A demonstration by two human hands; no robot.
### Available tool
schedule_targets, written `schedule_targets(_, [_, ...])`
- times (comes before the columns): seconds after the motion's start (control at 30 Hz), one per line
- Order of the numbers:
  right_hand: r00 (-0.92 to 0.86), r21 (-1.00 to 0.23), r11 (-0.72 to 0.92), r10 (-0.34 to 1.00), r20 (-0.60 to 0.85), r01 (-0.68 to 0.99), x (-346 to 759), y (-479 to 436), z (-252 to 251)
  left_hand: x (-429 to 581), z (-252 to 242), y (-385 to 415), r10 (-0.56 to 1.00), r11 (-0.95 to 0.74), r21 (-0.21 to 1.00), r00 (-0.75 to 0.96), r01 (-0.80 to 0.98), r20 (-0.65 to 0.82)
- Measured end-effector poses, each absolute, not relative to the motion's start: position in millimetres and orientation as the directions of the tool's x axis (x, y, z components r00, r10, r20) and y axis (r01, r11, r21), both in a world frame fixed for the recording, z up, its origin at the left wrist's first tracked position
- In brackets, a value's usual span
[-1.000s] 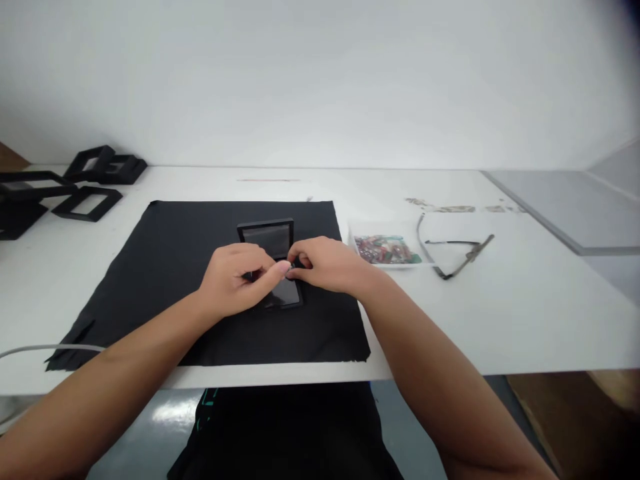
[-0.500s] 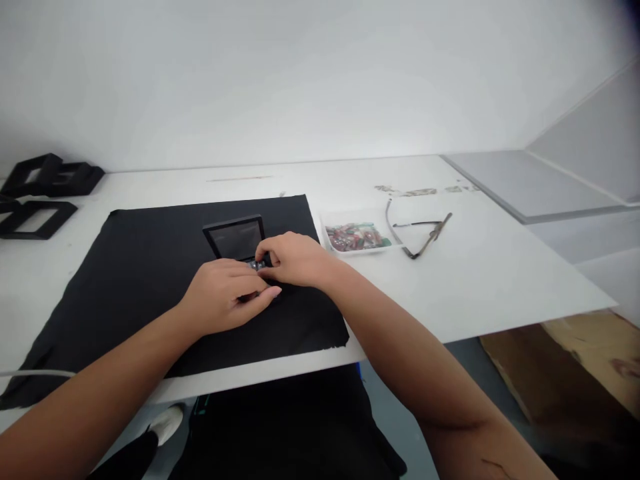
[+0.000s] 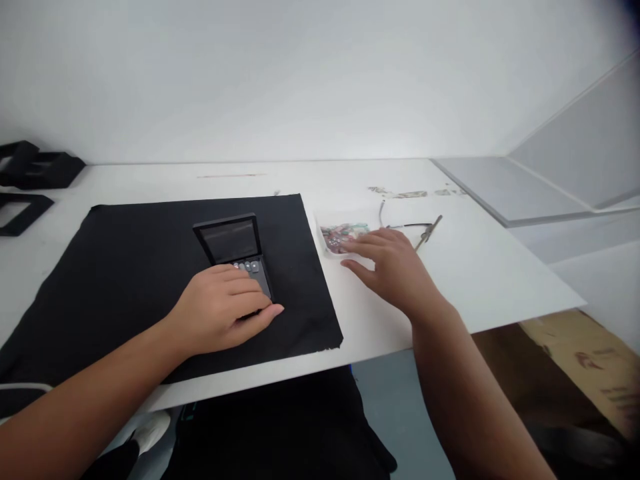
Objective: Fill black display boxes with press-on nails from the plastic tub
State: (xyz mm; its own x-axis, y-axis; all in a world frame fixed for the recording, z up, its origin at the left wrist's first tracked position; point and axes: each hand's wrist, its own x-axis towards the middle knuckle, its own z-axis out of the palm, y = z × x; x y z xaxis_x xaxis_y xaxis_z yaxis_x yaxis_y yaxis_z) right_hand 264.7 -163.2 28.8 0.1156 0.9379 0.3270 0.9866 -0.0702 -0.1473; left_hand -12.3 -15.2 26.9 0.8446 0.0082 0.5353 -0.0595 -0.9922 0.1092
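Note:
A small black hinged case (image 3: 233, 241) stands open on a black cloth (image 3: 150, 267), with its lid upright and a row of small silvery pieces (image 3: 247, 266) at the hinge. My left hand (image 3: 225, 310) lies over the case's lower half and holds it down. My right hand (image 3: 390, 263) hovers with fingers spread over a clear packet of small coloured parts (image 3: 340, 237), its fingertips on or just above the packet. It holds nothing that I can see.
The white table (image 3: 475, 267) ends close at the right, with cardboard on the floor below. A thin metal tool with a wire (image 3: 425, 232) lies behind the packet. Black frames (image 3: 30, 173) are stacked at the far left. A grey panel (image 3: 500, 187) lies at the back right.
My right hand has left the case and moved right to the packet of coloured parts. My left hand stays on the case. The view has swung to the right.

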Motion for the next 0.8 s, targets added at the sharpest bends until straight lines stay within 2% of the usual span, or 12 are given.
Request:
schedule_targets(0.17, [0.039, -0.209, 0.025, 0.955, 0.295, 0.978, 249.2, -189.1, 27.2, -11.1, 28.6, -22.1, -0.063, -0.986, 0.094, 0.824, -0.139, 0.563])
schedule_targets(0.3, [-0.007, -0.269, 0.035, 0.995, 0.104, 0.962, 245.0, -218.4, 46.1, -8.7, 28.5, -24.3, -0.075, -0.984, 0.084, 0.797, -0.156, 0.599])
schedule_targets(0.4, [-0.051, -0.312, 0.053, 0.999, 0.014, 0.948, 255.0, -227.0, 65.1, -8.9, 28.3, -25.6, -0.083, -0.985, 0.067, 0.787, -0.156, 0.611])
schedule_targets(0.5, [0.052, -0.351, -0.055, 0.998, -0.017, 0.935, 263.6, -215.3, 78.2, -10.0, 28.6, -26.5, -0.095, -0.984, 0.059, 0.779, -0.167, 0.62])
schedule_targets(0.6, [0.185, -0.288, -0.209, 0.977, -0.107, 0.935, 263.2, -193.7, 79.6, -10.5, 29.1, -26.3, -0.12, -0.982, 0.039, 0.781, -0.182, 0.613])
schedule_targets(0.7, [0.203, -0.226, -0.254, 0.953, -0.226, 0.941, 258.2, -177.6, 73.4, -9.6, 29.4, -26.1, -0.136, -0.98, 0.033, 0.783, -0.196, 0.606])
schedule_targets(0.8, [0.191, -0.239, -0.262, 0.94, -0.282, 0.935, 254.6, -170.7, 67.3, -8.5, 30.2, -27.1, -0.135, -0.98, 0.039, 0.79, -0.197, 0.598])
